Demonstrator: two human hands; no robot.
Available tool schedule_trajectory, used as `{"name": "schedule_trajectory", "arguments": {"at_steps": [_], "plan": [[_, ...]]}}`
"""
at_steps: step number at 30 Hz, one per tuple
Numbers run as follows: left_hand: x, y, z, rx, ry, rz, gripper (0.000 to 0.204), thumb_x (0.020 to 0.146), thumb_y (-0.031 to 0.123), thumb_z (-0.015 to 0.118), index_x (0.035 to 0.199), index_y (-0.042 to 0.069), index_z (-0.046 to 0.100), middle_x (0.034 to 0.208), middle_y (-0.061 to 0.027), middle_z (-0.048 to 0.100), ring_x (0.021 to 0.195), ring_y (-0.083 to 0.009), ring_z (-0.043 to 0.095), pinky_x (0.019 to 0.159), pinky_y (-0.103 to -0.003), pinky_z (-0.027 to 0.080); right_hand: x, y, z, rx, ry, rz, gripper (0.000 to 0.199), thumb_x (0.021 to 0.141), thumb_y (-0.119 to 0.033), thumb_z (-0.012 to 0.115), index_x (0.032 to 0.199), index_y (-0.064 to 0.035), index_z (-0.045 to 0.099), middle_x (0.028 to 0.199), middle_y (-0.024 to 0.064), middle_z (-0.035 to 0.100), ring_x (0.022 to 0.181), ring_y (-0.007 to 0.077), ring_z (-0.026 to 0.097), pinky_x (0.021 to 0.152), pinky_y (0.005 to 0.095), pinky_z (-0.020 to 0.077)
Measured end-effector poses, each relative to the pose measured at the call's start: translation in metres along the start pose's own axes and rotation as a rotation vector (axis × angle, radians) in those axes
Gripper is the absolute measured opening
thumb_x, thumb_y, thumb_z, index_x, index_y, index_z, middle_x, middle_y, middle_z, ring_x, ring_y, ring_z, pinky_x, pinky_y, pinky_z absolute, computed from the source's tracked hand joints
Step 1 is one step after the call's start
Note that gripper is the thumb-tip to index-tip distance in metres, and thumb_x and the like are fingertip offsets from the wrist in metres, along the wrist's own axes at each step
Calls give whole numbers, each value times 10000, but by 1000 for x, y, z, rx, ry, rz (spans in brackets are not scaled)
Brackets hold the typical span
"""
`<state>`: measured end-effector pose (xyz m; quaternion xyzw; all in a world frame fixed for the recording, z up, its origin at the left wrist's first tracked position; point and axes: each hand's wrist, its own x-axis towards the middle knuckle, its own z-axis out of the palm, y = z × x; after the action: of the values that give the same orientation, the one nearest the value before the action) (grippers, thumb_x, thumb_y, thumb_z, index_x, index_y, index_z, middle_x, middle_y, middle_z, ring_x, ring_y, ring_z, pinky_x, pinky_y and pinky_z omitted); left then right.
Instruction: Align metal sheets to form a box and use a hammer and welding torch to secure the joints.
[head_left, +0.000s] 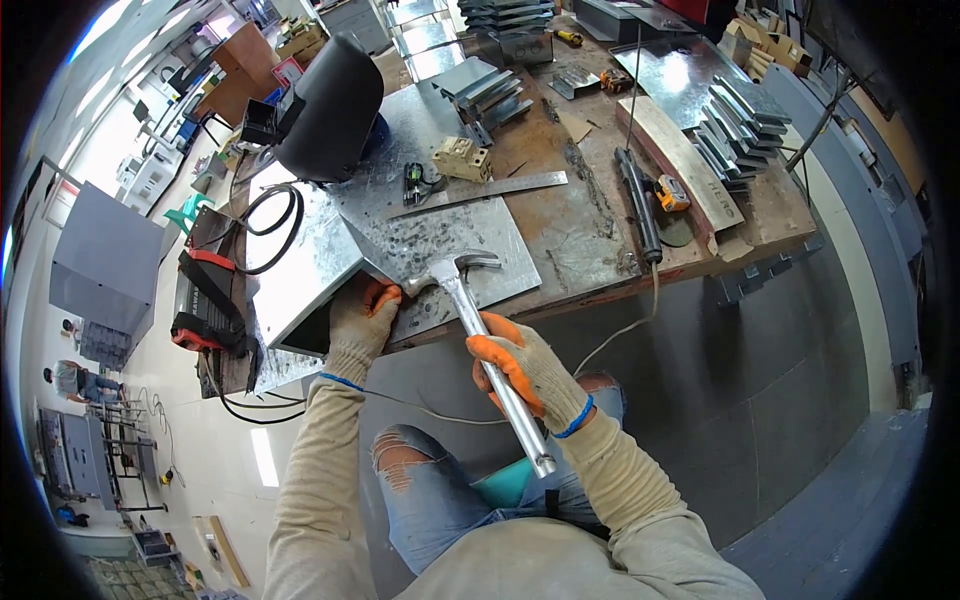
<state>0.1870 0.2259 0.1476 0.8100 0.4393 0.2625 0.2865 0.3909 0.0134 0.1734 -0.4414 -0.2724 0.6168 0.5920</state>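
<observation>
My left hand [365,325], in a cream glove with an orange palm, grips the near edge of a folded sheet-metal box [305,270]. Part of its fingers is hidden by that edge. In my right hand [520,365], gloved the same way, is a metal claw hammer [518,420], held round the handle and tilted. The hammer's head lies close to my left fingers, above a spotted flat metal sheet [490,245]; whether it touches anything I cannot tell. Beyond these lies a steel ruler [530,184] on the bench.
A black welding helmet [335,110] stands behind the box. A red-and-black machine [205,300] with cables is at the left. To the right lie a corded black rod-shaped tool [638,205], a tape measure [672,193] and stacked bent metal pieces [740,130]. The bench edge [570,303] runs before me.
</observation>
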Motion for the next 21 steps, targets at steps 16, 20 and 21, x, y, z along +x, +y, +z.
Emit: {"name": "schedule_trajectory", "arguments": {"at_steps": [16, 20, 21], "plan": [[7, 37, -22, 57, -198, -284, 280, 959, 200, 745, 1161, 6, 745, 1079, -119, 803, 913, -299, 733, 864, -367, 567, -7, -6, 1, -19, 76, -31, 384, 1041, -212, 639, 1350, 13, 607, 794, 64, 632, 624, 126, 589, 564, 264, 470], [3, 30, -21, 24, -146, -165, 282, 961, 195, 747, 1167, 4, 740, 1088, -122, 801, 915, -296, 733, 869, -365, 568, -3, 1, -3, -49, 58, -51, 445, 1052, -288, 632, 1392, -4, 600, 756, 64, 661, 604, 110, 583, 533, 240, 431], [2, 29, -20, 13, -128, -125, 283, 961, 194, 748, 1169, 3, 739, 1091, -123, 801, 915, -295, 732, 870, -364, 569, -3, 2, -4, -60, 52, -58, 465, 1055, -314, 629, 1406, -9, 598, 743, 64, 671, 597, 105, 581, 522, 232, 418]]}}
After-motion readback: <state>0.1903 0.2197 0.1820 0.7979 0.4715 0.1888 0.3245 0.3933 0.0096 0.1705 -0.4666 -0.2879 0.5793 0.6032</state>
